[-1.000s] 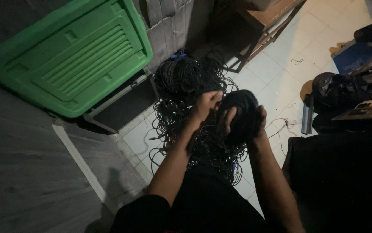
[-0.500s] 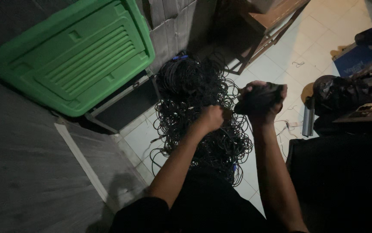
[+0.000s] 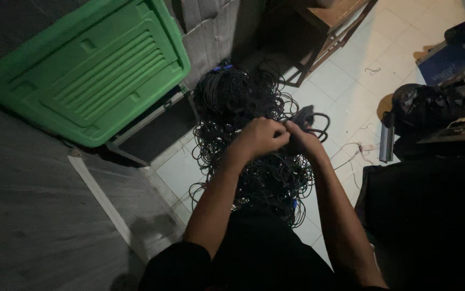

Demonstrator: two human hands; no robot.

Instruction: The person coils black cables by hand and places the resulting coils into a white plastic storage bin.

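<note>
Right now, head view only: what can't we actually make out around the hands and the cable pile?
- Right hand: mostly covered by the left hand; its grip on the small black bundle can't be judged.
- Cable pile: too dark and tangled to separate single cables; its near part sits behind the forearms.
- Green lid: whatever is behind it is hidden.
- Keyboard: cut off by the right edge.

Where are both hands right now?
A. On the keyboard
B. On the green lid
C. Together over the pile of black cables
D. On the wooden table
C: the left hand and right hand meet above the cables, away from the lid.
</note>
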